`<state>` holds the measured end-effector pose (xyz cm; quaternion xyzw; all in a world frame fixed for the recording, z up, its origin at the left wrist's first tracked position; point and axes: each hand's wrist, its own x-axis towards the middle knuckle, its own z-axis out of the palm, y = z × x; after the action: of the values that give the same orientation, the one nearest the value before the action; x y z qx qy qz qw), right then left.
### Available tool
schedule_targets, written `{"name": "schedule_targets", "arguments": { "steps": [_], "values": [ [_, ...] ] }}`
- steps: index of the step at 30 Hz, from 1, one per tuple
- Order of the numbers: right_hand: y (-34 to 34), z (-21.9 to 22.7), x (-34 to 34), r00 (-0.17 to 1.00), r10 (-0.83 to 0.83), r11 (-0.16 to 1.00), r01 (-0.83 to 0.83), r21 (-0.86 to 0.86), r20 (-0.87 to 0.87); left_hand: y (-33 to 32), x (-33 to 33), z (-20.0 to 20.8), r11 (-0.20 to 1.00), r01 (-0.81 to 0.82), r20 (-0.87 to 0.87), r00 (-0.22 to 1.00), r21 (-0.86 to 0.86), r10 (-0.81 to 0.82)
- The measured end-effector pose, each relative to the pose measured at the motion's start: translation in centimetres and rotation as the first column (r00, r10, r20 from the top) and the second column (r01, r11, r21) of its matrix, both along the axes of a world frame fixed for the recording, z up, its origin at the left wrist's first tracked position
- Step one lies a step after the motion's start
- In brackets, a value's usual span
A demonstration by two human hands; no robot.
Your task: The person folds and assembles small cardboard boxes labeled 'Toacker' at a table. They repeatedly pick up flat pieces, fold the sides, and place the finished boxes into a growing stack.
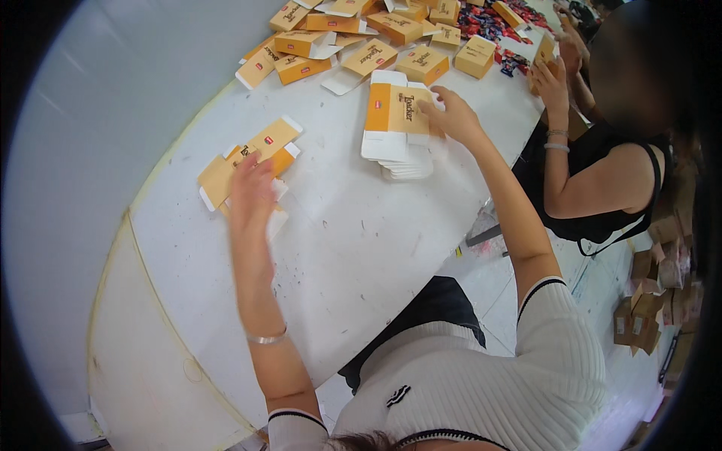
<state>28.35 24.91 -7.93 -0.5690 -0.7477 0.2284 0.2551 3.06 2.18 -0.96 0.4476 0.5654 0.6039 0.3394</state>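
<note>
A person in a white ribbed top is sitting at a white table (331,225), seen from above, both bare arms reaching forward across it.

The left hand (252,192) is lying over a small loose pile of flat carton blanks (248,158), orange and tan with white flaps, which is sitting on the left part of the table. The fingers are stretched out flat and slightly spread on top of the blanks, pressing rather than pinching; the hand is somewhat blurred. A silver bangle (268,337) is circling the left forearm.

The right hand (451,116) is resting against the right edge of a neat stack of flat carton blanks (398,128), set further away, near the middle of the table. Its fingers are curling onto the top blank; whether they are pinching it, I cannot tell.

Beyond the stack, at the far end of the table, many folded orange boxes (361,37) are lying scattered, with red-wrapped sweets (489,26) just behind them.

To the right, a second person in a black sleeveless top (602,188) is sitting at the table's edge, hands raised near the boxes. Brown cartons (639,323) are piled on the floor at lower right.
</note>
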Motion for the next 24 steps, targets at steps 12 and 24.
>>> {"name": "schedule_targets", "arguments": {
  "steps": [12, 24],
  "values": [
    [-3.3, -4.6, -0.3, 0.965, 0.086, 0.986, -0.047, 0.158, -0.249, 16.3, 7.2, -8.3, 0.799, 0.462, 0.251, 0.885, -0.386, -0.391],
    [-15.0, -3.3, -4.1, 0.866, 0.5, 0.838, -0.476, 0.266, -0.025, -0.4, 2.9, -6.8, 0.869, -0.04, -0.402, 0.896, -0.493, -0.187]
  ]
}}
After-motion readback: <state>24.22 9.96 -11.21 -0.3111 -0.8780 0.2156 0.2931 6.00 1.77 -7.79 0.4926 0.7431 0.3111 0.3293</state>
